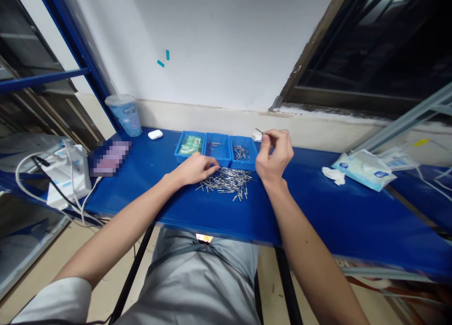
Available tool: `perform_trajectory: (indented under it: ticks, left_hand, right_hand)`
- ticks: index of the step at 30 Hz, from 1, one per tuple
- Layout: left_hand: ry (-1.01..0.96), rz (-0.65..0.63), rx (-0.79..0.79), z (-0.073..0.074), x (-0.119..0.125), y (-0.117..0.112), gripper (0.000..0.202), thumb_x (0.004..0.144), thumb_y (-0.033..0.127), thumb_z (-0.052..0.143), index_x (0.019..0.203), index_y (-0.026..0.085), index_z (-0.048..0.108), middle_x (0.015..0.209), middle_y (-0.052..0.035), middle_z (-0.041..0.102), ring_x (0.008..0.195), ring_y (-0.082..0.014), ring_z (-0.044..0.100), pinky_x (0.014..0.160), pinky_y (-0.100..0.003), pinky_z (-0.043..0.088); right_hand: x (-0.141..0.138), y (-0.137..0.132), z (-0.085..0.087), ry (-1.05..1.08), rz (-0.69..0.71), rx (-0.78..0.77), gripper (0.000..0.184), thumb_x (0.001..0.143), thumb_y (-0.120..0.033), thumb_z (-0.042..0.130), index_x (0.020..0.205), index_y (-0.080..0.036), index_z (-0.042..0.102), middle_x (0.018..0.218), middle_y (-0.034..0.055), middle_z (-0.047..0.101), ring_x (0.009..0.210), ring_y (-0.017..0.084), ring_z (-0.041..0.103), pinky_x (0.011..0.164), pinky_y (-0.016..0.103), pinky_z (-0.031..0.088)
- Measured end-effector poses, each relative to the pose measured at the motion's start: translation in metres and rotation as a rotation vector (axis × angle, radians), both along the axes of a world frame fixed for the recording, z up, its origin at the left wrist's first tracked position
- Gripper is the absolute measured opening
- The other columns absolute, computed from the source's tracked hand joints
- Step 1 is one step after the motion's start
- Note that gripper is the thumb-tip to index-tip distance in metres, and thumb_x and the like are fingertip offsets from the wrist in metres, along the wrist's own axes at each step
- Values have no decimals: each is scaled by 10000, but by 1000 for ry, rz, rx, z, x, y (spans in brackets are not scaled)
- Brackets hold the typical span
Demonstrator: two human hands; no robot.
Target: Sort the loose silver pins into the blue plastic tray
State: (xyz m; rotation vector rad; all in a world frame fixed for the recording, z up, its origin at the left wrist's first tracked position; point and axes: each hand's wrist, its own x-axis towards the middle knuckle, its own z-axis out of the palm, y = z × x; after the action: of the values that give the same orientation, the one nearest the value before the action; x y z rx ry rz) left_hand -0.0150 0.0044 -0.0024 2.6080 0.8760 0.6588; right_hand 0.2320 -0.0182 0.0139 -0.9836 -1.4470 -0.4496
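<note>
A heap of small metal pins [226, 180] lies on the blue table [335, 216] in front of me. My left hand [196, 168] rests at the heap's left edge, fingers curled down onto the pins. My right hand [273, 156] is raised above the table to the right of the heap, pinching one thin pin [260, 131] between thumb and fingers. Behind the heap stands a row of three blue trays: the left tray [189, 146] holds green packets, the middle tray [216, 147] and the right tray [242, 153] hold a few pins each.
A blue plastic cup [125, 113] and a white earbud case [155, 134] sit at the back left. A white box with cables [67, 172] is at the left end. Crumpled tissue [334, 174] and a wipes packet [363, 168] lie to the right.
</note>
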Motion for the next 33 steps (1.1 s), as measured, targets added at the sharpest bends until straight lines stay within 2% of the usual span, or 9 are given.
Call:
perform_trajectory:
  ticks: [5,12,17,23,27,29,33]
  left_hand:
    - [116,-48,2,-4,3,1,301,1005,286,532,1012,153,802,671,-43,722,556,-161,613,649,-284,411]
    - [195,46,-9,-6,4,2,305,993,302,547,1066,157,805,780,-84,769,666,-206,681,677,-300,426]
    - [245,125,2,-8,7,-2,269,979,314,576,1050,176,796,740,-78,747,697,-225,686,638,-299,395]
    - [248,174,7,-9,14,-6,308,981,306,556,1147,170,777,804,-103,760,784,-255,703,697,-320,436]
    - [256,213,17,-11,15,-5,364,986,324,542,1245,181,755,931,-130,783,846,-272,718,732,-340,463]
    - [270,216,21,-12,16,-5,339,981,306,535,1189,180,772,954,-134,782,850,-268,719,723,-333,461]
    - [277,197,50,-13,15,-4,275,972,264,520,1036,174,772,842,-117,751,772,-252,698,665,-314,428]
  right_hand:
    - [2,1,-1,43,-62,-34,223,1063,-369,444,990,-212,584,854,42,567,699,163,538,686,362,452]
    - [2,2,0,86,-119,-105,211,1034,-372,468,1002,-211,601,839,30,539,678,156,506,661,343,433]
    - [4,6,-2,57,-195,-183,165,986,-318,539,1061,-211,641,800,1,506,707,167,513,713,343,427]
    - [-2,6,-3,48,-150,-211,151,991,-300,517,1000,-204,634,775,-7,500,703,161,503,710,329,399]
    - [-7,4,-3,33,-113,-243,151,988,-301,517,972,-204,631,770,-8,499,698,158,491,703,326,381]
    - [-8,3,-3,24,-105,-256,153,988,-304,514,968,-207,631,773,-7,507,697,158,491,701,325,379]
    - [-8,3,-4,3,-87,-263,142,995,-299,522,961,-214,632,757,-8,513,684,161,500,695,326,387]
